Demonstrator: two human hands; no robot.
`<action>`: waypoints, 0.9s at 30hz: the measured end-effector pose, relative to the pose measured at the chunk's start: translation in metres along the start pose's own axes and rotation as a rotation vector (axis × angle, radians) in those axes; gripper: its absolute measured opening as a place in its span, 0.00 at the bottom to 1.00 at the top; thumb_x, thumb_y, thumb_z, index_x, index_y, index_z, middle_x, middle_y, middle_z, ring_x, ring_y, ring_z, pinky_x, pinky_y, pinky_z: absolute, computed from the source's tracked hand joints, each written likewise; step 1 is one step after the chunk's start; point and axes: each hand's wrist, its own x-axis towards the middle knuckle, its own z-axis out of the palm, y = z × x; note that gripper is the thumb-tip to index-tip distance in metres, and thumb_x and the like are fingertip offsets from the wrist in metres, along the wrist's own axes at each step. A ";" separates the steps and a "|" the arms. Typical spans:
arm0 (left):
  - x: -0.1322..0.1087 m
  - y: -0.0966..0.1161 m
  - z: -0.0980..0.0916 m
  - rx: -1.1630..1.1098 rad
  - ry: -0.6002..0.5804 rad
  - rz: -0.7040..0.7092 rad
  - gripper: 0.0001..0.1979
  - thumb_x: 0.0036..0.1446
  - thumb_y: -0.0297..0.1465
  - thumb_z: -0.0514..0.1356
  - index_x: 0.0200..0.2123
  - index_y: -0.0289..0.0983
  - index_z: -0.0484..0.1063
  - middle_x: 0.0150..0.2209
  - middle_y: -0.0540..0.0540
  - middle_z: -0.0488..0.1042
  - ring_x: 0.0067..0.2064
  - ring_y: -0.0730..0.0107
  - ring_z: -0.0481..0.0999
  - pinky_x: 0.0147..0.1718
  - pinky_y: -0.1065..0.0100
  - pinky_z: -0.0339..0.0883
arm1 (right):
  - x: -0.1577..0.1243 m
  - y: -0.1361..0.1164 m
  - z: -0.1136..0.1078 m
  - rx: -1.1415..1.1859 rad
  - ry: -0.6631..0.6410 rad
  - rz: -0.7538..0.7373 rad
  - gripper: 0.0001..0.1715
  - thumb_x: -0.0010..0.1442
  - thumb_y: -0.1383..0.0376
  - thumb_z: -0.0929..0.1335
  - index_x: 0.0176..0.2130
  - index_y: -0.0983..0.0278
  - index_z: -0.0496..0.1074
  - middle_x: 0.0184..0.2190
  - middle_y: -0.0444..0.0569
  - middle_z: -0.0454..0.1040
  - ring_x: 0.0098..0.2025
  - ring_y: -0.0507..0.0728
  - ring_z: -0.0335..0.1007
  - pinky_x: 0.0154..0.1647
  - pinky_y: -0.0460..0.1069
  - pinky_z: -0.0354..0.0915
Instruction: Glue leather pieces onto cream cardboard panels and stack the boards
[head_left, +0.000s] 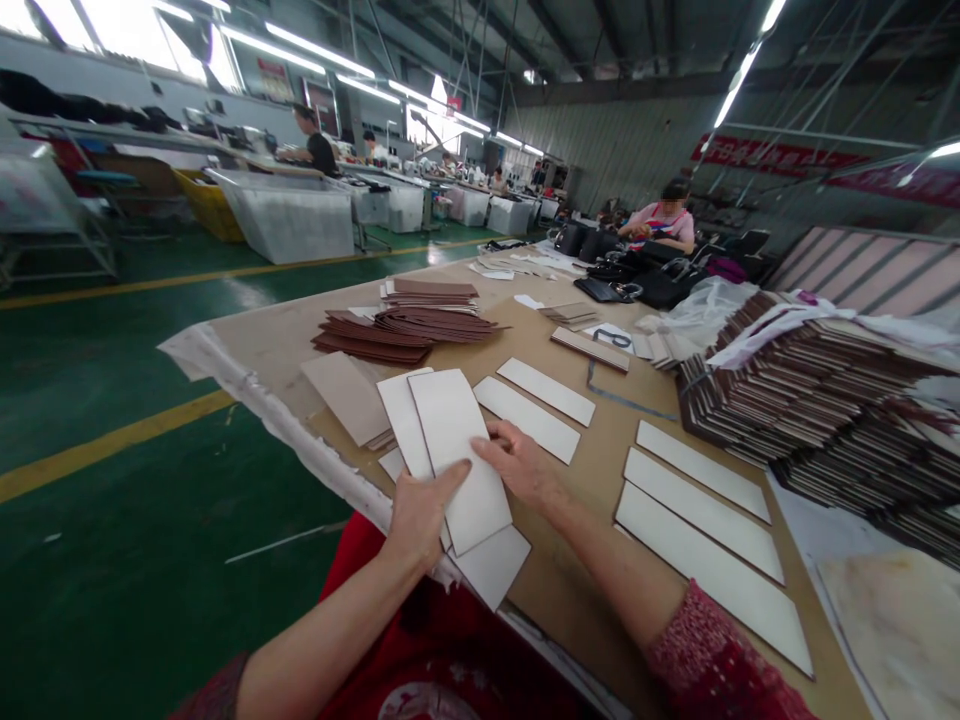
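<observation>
My left hand [420, 510] grips the near left edge of a white rectangular card [457, 440], thumb on top. My right hand [521, 465] rests on the card's right edge with its fingers curled over it. The card lies on top of a small fanned pile of similar white cards [491, 565] at the near edge of the brown table [585, 600]. Two more white cards [529, 418] lie just beyond my right hand.
Three long white strips [705, 530] lie to the right. Tall stacks of brown pieces [817, 400] fill the right side; darker brown pieces [405, 330] sit at the far left. A seated person [664, 225] works at the far end beside black bags. Green floor lies to the left.
</observation>
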 end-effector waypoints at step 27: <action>-0.006 0.043 -0.042 -0.019 0.201 0.041 0.32 0.45 0.20 0.72 0.55 0.41 0.76 0.50 0.43 0.80 0.40 0.58 0.83 0.42 0.61 0.81 | -0.012 0.031 -0.028 -0.722 -0.271 -0.132 0.38 0.71 0.49 0.60 0.70 0.65 0.55 0.73 0.60 0.47 0.74 0.71 0.37 0.70 0.71 0.42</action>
